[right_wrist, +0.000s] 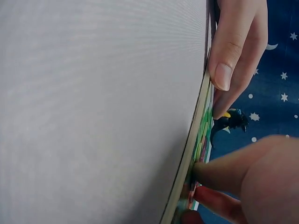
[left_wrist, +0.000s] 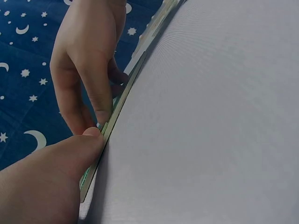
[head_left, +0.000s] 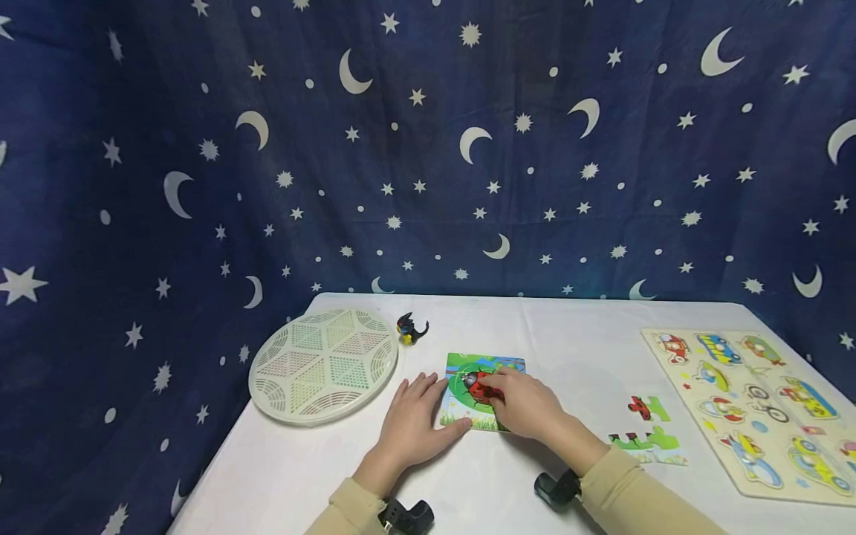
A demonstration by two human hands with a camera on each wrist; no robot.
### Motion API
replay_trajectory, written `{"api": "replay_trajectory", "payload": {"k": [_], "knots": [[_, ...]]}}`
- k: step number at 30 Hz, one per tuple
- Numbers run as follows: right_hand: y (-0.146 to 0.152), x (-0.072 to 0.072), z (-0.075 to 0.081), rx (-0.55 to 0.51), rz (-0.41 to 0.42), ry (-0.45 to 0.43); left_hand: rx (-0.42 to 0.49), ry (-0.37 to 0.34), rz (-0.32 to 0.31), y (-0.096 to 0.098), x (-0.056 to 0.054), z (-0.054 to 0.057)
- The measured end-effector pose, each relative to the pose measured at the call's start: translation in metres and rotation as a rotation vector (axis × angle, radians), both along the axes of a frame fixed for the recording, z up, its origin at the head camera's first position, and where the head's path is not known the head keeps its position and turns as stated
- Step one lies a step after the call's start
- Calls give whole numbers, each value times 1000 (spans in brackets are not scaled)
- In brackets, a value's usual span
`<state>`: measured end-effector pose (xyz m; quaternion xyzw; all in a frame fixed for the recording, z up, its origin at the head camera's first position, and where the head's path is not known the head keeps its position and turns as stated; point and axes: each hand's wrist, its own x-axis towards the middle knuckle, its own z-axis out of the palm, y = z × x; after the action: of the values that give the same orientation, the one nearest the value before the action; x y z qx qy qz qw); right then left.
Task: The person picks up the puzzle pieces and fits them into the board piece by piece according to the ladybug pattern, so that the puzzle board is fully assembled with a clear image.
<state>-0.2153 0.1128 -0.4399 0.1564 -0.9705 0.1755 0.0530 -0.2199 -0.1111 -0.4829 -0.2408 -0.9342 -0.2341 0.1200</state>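
Note:
A square ladybug jigsaw puzzle (head_left: 461,410) lies on the white table in front of me. My left hand (head_left: 416,425) rests against its left side with fingers extended, the thumb (left_wrist: 91,135) on the near edge. My right hand (head_left: 528,401) is over the right part of the ladybug, fingers bent down. Its thumb and fingertips pinch a puzzle piece with red on it at the board's surface, mostly hidden by the fingers. Loose puzzle pieces, one with red and black (head_left: 640,407) and others green (head_left: 658,438), lie to the right of the right hand.
A round pale-green patterned tray (head_left: 388,371) stands at the left. Behind the puzzle, a small black toy figure (head_left: 409,328) with yellow and a curled tail sits near the tray. A wooden vehicle puzzle board (head_left: 725,468) lies at the right. A dark blue star curtain (head_left: 428,208) hangs behind.

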Motion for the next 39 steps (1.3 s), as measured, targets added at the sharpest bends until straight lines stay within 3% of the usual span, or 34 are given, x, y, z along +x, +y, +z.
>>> {"api": "replay_trajectory", "payload": {"k": [6, 12, 18, 24, 31, 39], "knots": [[4, -5, 0, -55, -88, 5, -1, 12, 8, 0, -1, 1], [16, -1, -1, -115, -83, 17, 2, -18, 14, 0, 1, 1], [39, 4, 4, -182, -71, -7, 9, -33, 17, 3, 1, 0], [63, 11, 8, -223, -126, -70, 9, -31, 22, 1, 2, 0], [99, 20, 4, -238, -185, -94, 5, -17, 14, 1, 2, 2], [143, 28, 10, -210, -207, -96, -2, -16, 18, 0, 1, 0]]}}
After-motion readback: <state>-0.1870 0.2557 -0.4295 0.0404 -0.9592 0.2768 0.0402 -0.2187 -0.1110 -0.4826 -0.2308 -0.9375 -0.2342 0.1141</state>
